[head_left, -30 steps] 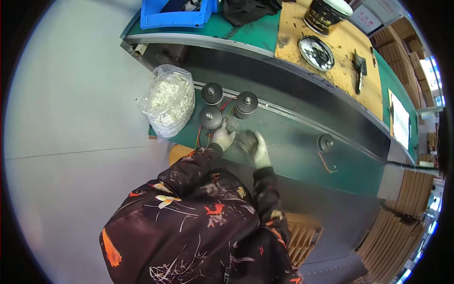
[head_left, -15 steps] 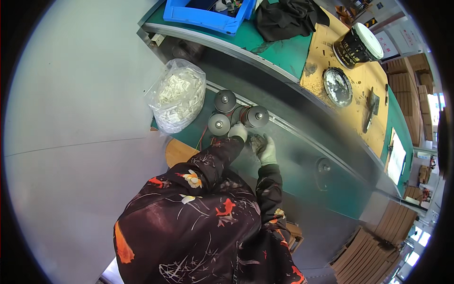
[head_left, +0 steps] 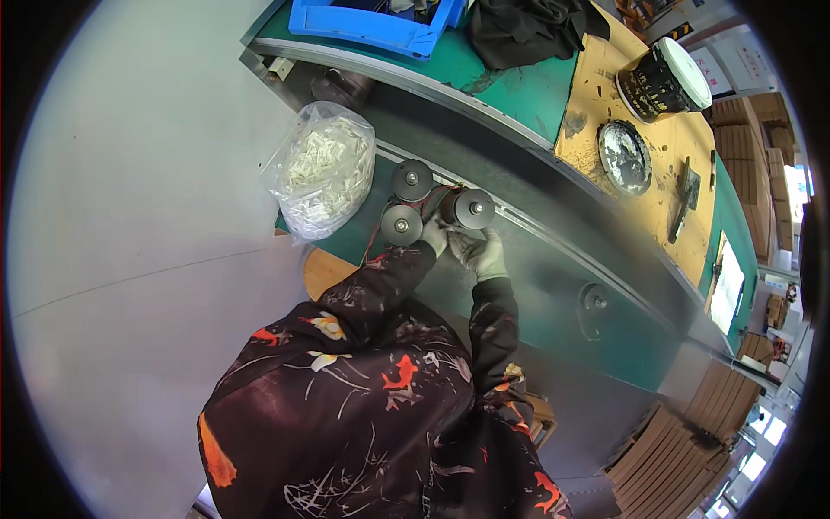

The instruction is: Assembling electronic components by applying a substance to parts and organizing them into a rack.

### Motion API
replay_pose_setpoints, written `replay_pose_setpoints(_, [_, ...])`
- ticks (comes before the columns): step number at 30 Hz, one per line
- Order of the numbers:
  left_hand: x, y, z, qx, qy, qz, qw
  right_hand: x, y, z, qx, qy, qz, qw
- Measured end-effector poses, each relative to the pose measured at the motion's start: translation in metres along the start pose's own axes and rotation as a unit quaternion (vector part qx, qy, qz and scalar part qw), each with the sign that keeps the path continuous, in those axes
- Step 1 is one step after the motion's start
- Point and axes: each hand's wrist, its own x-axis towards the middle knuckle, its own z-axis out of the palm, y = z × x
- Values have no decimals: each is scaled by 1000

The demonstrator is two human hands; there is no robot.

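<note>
Three round grey motor-like parts with central shafts stand together on the green-topped bench: a back one (head_left: 412, 180), a left front one (head_left: 401, 225) and a right one (head_left: 475, 208). Thin red wires run between them. My left hand (head_left: 435, 235), in a white glove, is closed just in front of the gap between the left front and right parts; whatever its fingertips hold is hidden. Beside it my right hand (head_left: 482, 254), gloved too and smudged, has its thumb raised apart from its fingers near the right part's front edge. Its fingers point toward my left hand.
A clear plastic bag of small white pieces (head_left: 328, 169) sits to the left. Beyond a metal rail, the raised bench holds a blue crate (head_left: 372, 30), black cloth (head_left: 527, 33), a black bucket (head_left: 664, 82), a smeared round lid (head_left: 624, 158) and a scraper (head_left: 685, 201).
My right hand has turned and moved in, its fingers now reaching toward my left hand under the right part. My left hand has shifted slightly. The view has tilted a little.
</note>
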Motion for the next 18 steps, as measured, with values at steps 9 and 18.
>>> replay_pose_setpoints(9, [-126, 109, -92, 178, -220, -189, 940, -14, -67, 43, -249, 71, -11, 966])
replay_pose_setpoints(18, [-131, 146, -113, -172, -1, -356, 918, 27, -56, -20, -34, 33, 96, 994])
